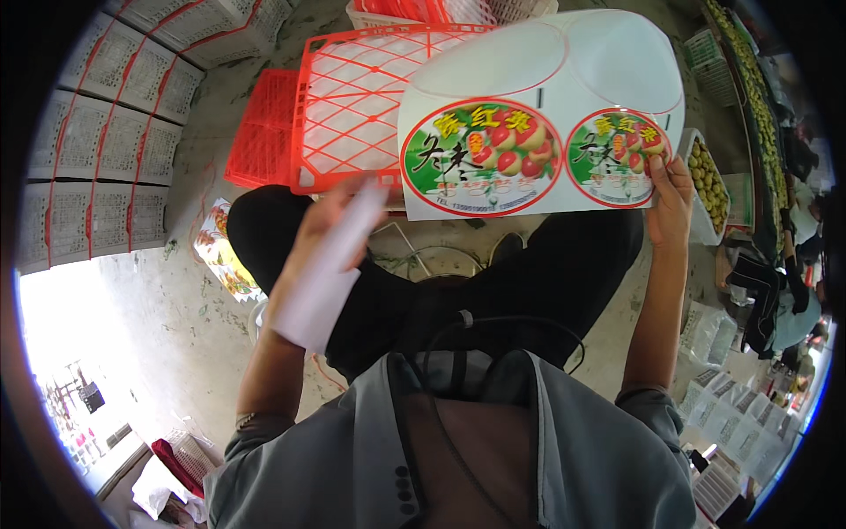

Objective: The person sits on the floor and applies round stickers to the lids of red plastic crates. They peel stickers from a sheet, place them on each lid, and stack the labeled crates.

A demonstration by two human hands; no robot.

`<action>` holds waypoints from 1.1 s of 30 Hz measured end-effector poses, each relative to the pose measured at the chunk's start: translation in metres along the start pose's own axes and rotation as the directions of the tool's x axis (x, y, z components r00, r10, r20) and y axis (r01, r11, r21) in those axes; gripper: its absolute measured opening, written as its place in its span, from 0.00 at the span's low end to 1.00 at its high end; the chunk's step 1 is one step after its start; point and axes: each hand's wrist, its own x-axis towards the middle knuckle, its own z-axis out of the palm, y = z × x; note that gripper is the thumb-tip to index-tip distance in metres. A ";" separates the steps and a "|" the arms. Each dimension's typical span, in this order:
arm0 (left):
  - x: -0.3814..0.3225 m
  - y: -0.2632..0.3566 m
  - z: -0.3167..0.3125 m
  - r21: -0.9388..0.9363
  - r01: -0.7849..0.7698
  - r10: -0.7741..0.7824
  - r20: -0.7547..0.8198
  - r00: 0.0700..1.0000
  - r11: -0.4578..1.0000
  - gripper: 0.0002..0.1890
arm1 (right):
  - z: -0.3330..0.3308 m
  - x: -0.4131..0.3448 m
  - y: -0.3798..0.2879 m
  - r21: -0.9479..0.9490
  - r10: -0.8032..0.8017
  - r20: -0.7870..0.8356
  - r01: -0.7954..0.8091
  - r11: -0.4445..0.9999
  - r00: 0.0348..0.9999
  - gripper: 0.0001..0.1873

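Note:
A large glossy white sheet of oval stickers [552, 79] curls up in front of me over a red plastic crate [301, 125]. Two red-rimmed ovals with fruit pictures and writing fill its near half; the far half bears blank oval outlines. My right hand [672, 195] pinches the sheet's near right corner, thumb on top of the smaller oval. To the left, my left hand [330, 228], blurred by motion, holds a blank white strip of paper [324, 284] that hangs down over the forearm. White lining shows through the crate's open lattice.
Stacked white cartons [99, 135] with red straps stand at left. Another red crate [261, 132] and a printed bag [225, 254] lie on the floor. At right are a white box of round fruit [708, 188], a long sorting table [757, 106] and a person [786, 311].

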 end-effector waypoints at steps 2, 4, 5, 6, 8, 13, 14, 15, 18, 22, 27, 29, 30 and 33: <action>0.011 -0.027 0.023 0.142 0.001 -0.005 0.026 1.000 0.990 0.22 | -0.016 -0.004 -0.008 -0.075 -0.062 -0.016 0.061 0.995 0.998 0.12; 0.021 -0.029 0.036 0.149 -0.035 0.018 0.110 0.994 0.988 0.15 | -0.032 -0.007 -0.014 -0.020 -0.061 -0.010 0.061 0.998 0.998 0.14; 0.025 -0.029 0.044 0.244 -0.080 0.056 0.104 0.993 0.967 0.13 | -0.040 -0.010 -0.016 -0.084 -0.063 -0.028 0.061 0.995 0.998 0.15; 0.029 -0.028 0.050 0.196 -0.201 0.170 0.162 0.972 0.960 0.11 | -0.048 -0.012 -0.018 -0.094 -0.059 -0.035 0.055 0.994 0.998 0.15; 0.033 -0.025 0.060 0.172 -0.213 0.177 0.202 0.963 0.962 0.11 | -0.060 -0.017 -0.021 -0.073 -0.014 -0.045 0.011 0.997 0.999 0.16; 0.041 -0.029 0.087 0.070 -0.264 0.234 0.289 0.928 0.962 0.10 | -0.037 -0.031 -0.045 -0.558 -0.043 -0.156 -0.052 0.828 0.987 0.19; 0.042 -0.032 0.094 0.075 -0.336 0.304 0.275 0.912 0.939 0.07 | -0.020 -0.034 -0.052 -0.631 -0.045 -0.253 -0.129 0.765 0.967 0.19; 0.043 -0.032 0.100 0.202 -0.400 0.342 0.272 0.900 0.894 0.07 | 0.000 -0.036 -0.061 -0.865 -0.350 -0.075 0.114 0.489 0.934 0.19; 0.046 -0.029 0.121 0.451 -0.566 0.475 0.308 0.824 0.690 0.05 | 0.068 -0.058 -0.085 -0.756 -0.363 0.128 0.327 0.567 0.923 0.15; 0.042 -0.021 0.147 0.357 -0.616 0.528 0.319 0.787 0.702 0.05 | 0.134 -0.071 -0.116 -0.593 -0.229 0.568 0.586 0.553 0.791 0.14; 0.044 -0.011 0.159 0.363 -0.760 0.621 0.438 0.649 0.539 0.08 | 0.158 -0.071 -0.138 -0.575 -0.353 0.656 0.744 0.340 0.668 0.12; 0.046 -0.010 0.161 0.360 -0.806 0.639 0.492 0.592 0.470 0.09 | 0.156 -0.074 -0.141 -0.573 -0.370 0.684 0.777 0.261 0.628 0.12; 0.047 -0.011 0.161 0.381 -0.807 0.638 0.495 0.590 0.451 0.08 | 0.155 -0.075 -0.141 -0.582 -0.377 0.677 0.773 0.252 0.633 0.10; 0.046 -0.013 0.163 0.327 -0.806 0.652 0.475 0.592 0.493 0.06 | 0.149 -0.080 -0.139 -0.599 -0.287 0.629 0.685 0.415 0.723 0.07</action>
